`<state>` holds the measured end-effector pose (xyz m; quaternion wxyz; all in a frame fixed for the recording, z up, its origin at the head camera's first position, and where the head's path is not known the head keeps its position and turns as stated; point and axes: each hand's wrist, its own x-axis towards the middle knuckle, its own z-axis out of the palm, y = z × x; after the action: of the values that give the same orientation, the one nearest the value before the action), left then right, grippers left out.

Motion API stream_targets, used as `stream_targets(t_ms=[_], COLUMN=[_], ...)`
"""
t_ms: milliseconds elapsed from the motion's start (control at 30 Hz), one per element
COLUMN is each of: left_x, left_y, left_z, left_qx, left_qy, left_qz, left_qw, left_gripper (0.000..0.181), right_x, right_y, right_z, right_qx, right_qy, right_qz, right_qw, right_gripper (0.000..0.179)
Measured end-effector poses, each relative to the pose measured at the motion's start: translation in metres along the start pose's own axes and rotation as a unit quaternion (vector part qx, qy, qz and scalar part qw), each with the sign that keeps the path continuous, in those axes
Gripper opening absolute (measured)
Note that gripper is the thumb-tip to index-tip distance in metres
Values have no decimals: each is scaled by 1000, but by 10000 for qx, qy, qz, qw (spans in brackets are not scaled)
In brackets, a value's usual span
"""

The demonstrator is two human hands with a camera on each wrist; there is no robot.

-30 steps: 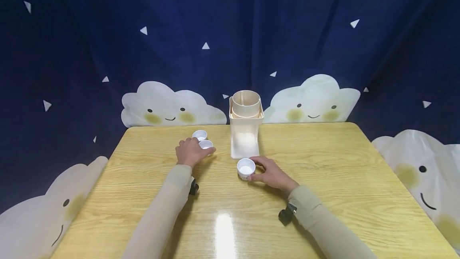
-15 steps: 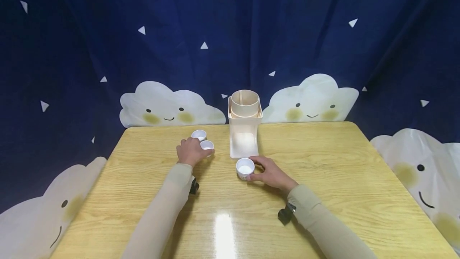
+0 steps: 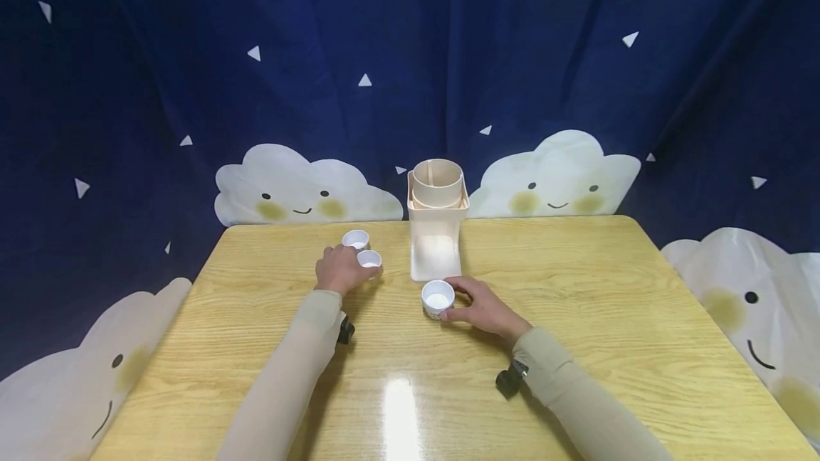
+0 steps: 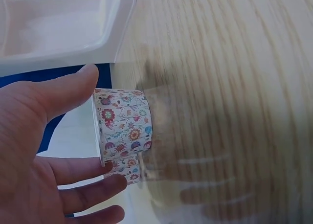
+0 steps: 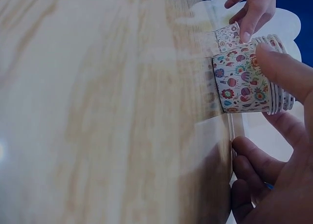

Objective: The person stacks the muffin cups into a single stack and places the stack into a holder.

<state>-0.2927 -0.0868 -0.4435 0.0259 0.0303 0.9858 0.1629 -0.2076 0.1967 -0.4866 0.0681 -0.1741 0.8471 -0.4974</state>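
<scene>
My left hand [image 3: 338, 270] pinches a small paper cup [image 4: 124, 120] by its rim, thumb on one side and index finger on the other. The cup stands upright on the table and has a printed flower pattern outside and white inside. Just behind it is a second flowered paper cup [image 3: 355, 239], partly hidden by the hand. Nearer the table's middle, my right hand [image 3: 485, 309] holds a short stack of nested paper cups [image 5: 242, 79] between thumb and index finger. Several rims show in the right wrist view. The stack's base touches the table.
A cream plastic stand [image 3: 435, 251] with a round holder [image 3: 438, 187] on top rises at the table's back middle, beyond the right hand's stack. The wooden table [image 3: 576, 283] ends at a dark blue curtain [image 3: 359, 13] printed with clouds.
The left thumb has drawn in slightly against its cup, and that cup has shifted a little to the right. The right hand and its stack stay in place.
</scene>
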Motion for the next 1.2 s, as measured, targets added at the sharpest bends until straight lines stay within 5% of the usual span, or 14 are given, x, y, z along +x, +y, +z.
stream_targets(t_ms=[800, 1200], left_x=[-10, -23], left_y=[-7, -2], left_z=[0, -7], left_qx=[-346, -619], left_qy=[214, 660], left_qz=[618, 1960], left_qw=[9973, 9764], left_gripper=[52, 62], right_x=[1, 2], right_y=[1, 1], right_z=[0, 1], right_qx=[41, 67], right_qy=[-13, -5], right_qz=[48, 123], right_qw=[10000, 9999], right_gripper=[59, 59])
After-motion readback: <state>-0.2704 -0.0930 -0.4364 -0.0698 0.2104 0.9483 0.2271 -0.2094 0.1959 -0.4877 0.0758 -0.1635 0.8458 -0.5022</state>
